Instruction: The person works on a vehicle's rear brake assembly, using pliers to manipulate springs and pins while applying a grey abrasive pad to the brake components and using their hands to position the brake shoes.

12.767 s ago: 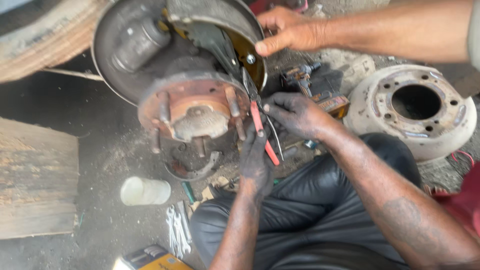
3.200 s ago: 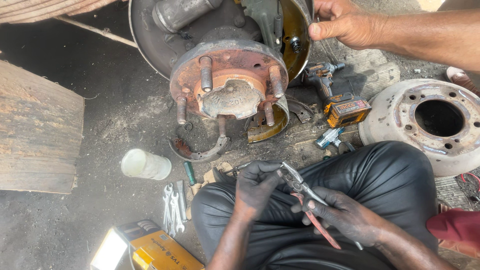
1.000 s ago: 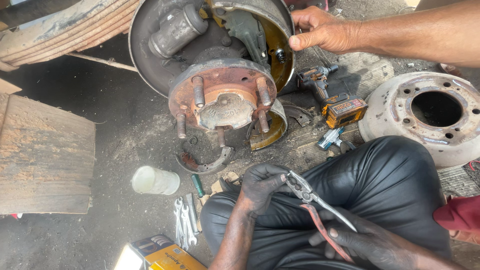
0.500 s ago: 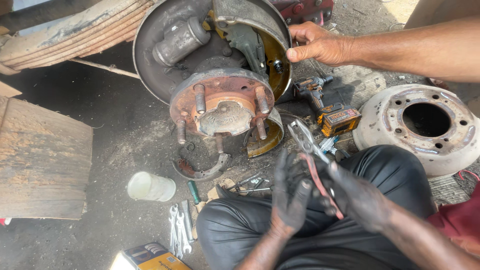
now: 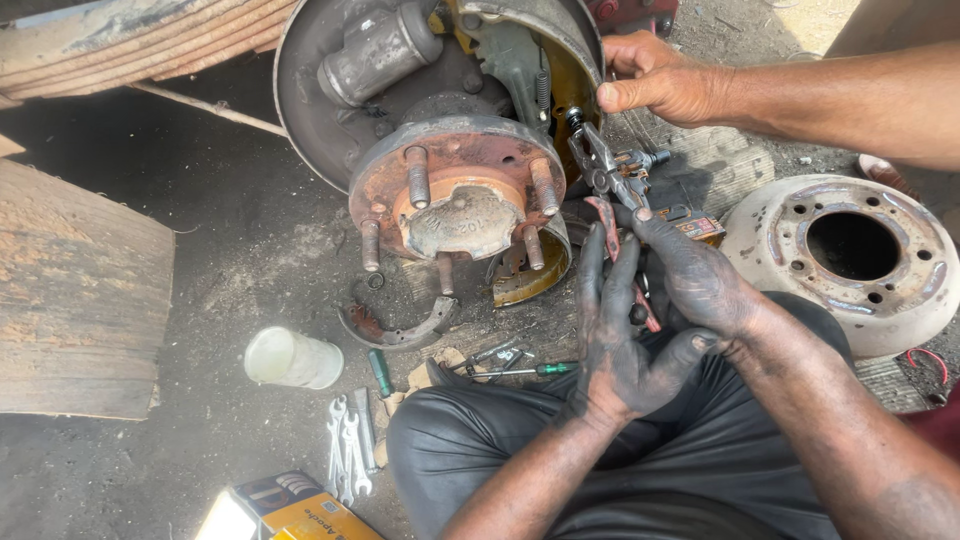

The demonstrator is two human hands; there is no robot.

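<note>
Both greasy hands, left hand point(image 5: 620, 340) and right hand point(image 5: 700, 280), clamped on red-handled pliers point(image 5: 603, 180), steel nose at 3 o'clock of rusty studded hub point(image 5: 455, 190).

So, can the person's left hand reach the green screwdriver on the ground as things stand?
Probably yes. The green screwdriver lies on the ground just left of the left hand, with nothing over it. But that hand, with the right hand, is on the red-handled pliers, so it must let go first.

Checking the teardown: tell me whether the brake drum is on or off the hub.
Off. The brake drum lies on the ground to the right; the hub shows bare studs.
</note>
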